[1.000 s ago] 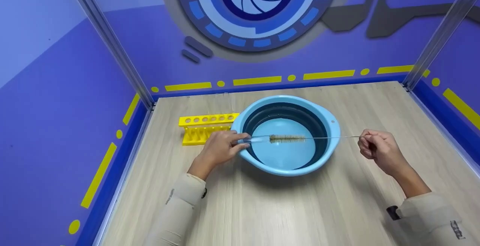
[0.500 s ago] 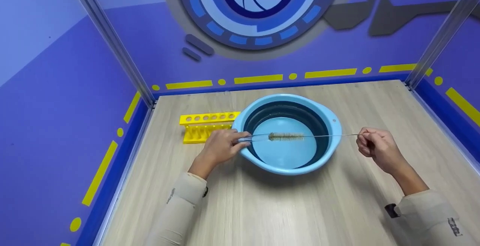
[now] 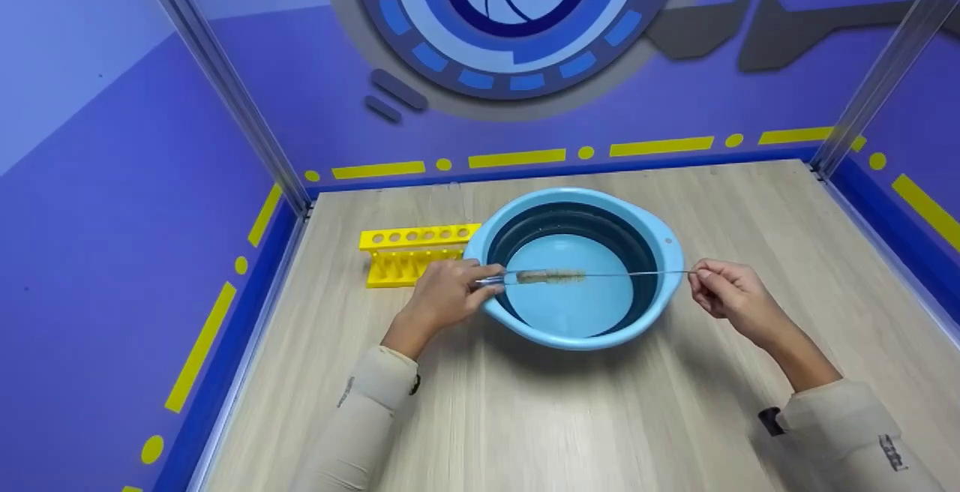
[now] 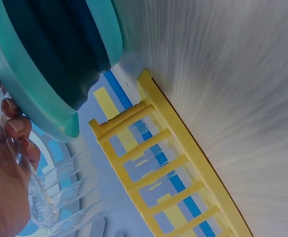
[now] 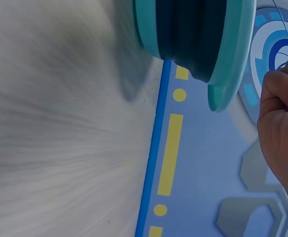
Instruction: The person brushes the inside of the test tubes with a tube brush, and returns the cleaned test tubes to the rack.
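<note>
My left grip [image 3: 448,291] is curled round a clear tube [image 3: 511,277] reaching over the blue basin [image 3: 570,343]; my right grip [image 3: 731,295] pinches a brush [image 3: 566,275] by its wire [image 3: 652,274] (in line with the tube).

One left hand [image 3: 448,293], one right hand [image 3: 733,298] and two pale sleeves [image 3: 381,385] were visible, with one blue basin [image 3: 577,343], one bristle brush [image 3: 553,276], one held clear tube [image 3: 493,280], one yellow rack [image 3: 420,244] with six visible holes [image 3: 412,236], and one tabletop [image 3: 562,417]. The other clear tubes [image 4: 69,195] were too faint to count.
</note>
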`<state>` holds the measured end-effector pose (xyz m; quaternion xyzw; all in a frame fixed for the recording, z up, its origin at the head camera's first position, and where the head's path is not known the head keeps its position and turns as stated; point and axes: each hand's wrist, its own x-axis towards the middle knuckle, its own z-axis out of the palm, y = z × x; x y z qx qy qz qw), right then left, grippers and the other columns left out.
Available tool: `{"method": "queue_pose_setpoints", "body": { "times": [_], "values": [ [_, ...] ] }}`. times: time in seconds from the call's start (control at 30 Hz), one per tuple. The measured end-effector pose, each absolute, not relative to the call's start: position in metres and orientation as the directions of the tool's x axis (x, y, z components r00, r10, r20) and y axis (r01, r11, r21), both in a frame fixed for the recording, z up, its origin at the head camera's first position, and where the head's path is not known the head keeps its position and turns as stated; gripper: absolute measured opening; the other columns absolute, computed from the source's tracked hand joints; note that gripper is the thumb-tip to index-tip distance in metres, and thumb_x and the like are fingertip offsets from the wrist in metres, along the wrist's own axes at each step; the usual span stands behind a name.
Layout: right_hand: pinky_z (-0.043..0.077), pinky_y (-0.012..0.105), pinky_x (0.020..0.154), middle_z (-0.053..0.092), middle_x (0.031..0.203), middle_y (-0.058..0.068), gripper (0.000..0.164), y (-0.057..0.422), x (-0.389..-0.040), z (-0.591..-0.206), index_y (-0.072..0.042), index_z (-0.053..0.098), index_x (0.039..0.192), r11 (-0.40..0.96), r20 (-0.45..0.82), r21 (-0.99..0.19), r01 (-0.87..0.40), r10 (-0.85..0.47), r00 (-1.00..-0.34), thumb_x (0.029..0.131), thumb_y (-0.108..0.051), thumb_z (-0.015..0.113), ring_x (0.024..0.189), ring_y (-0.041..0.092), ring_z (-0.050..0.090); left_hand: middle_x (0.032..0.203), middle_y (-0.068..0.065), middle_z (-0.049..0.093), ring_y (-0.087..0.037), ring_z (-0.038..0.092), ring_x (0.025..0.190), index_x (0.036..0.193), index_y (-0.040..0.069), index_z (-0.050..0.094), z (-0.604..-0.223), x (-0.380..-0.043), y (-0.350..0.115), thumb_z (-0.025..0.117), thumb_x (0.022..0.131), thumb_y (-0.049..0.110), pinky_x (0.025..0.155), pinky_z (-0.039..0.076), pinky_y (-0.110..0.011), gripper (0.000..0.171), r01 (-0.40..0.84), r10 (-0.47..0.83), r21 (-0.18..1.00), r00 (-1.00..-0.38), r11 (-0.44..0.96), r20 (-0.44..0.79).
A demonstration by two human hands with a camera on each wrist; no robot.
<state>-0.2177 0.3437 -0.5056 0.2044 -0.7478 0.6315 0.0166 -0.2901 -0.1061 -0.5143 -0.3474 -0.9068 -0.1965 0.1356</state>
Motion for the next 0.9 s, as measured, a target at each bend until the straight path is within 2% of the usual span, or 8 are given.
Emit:
{"method": "queue_pose_setpoints", "body": {
  "times": [0.13,0.3,0.57,0.73,0.9],
  "values": [
    [0.033,0.034,0.044,0.053,0.068,0.011,0.032,0.336,-0.218,-0.504,0.005,0.061,0.089,0.237,0.311,-0.892,-0.385,-0.297,-0.903,0.113,0.000,0.040,0.054,0.028,0.040,0.070,0.001,0.062,-0.009,0.043,0.059,0.133,0.026,0.078,-0.514,-0.290,-0.105,0.070,0.103,0.044,0.058,0.028,-0.019,0.035,0.691,0.586,0.236,-0.711,0.683,0.388],
    [0.047,0.027,0.058,0.058,0.071,0.010,0.029,0.324,-0.216,-0.501,0.003,0.063,0.090,0.379,0.316,-0.830,-0.409,-0.285,-0.905,0.112,0.001,0.043,0.063,0.020,0.055,0.070,0.001,0.061,-0.010,0.042,0.059,0.134,0.026,0.077,-0.512,-0.289,-0.103,0.069,0.104,0.043,0.059,0.027,-0.020,0.035,0.699,0.604,0.206,-0.703,0.685,0.375],
    [0.045,0.024,0.056,0.060,0.073,0.002,0.027,0.308,-0.213,-0.496,-0.003,0.064,0.091,0.534,0.292,-0.747,-0.395,-0.269,-0.918,0.112,-0.002,0.047,0.064,0.016,0.055,0.084,0.002,0.076,-0.012,0.052,0.062,0.132,0.026,0.078,-0.513,-0.289,-0.099,0.069,0.104,0.041,0.060,0.031,-0.020,0.033,0.719,0.624,0.207,-0.685,0.664,0.377],
    [0.046,0.024,0.056,0.059,0.074,-0.002,0.025,0.303,-0.213,-0.495,-0.004,0.063,0.093,0.599,0.310,-0.687,-0.412,-0.271,-0.911,0.111,-0.001,0.047,0.064,0.011,0.055,0.085,0.003,0.075,-0.011,0.049,0.061,0.131,0.027,0.078,-0.512,-0.289,-0.097,0.068,0.105,0.040,0.060,0.030,-0.020,0.031,0.729,0.635,0.209,-0.676,0.652,0.374],
    [0.047,0.023,0.057,0.059,0.075,0.001,0.020,0.297,-0.214,-0.496,-0.003,0.062,0.095,0.661,0.359,-0.594,-0.459,-0.293,-0.886,0.109,0.003,0.048,0.064,0.006,0.052,0.083,0.003,0.074,-0.011,0.048,0.061,0.131,0.025,0.078,-0.512,-0.288,-0.096,0.068,0.105,0.039,0.060,0.030,-0.020,0.032,0.726,0.629,0.211,-0.678,0.655,0.381]
  ]
}}
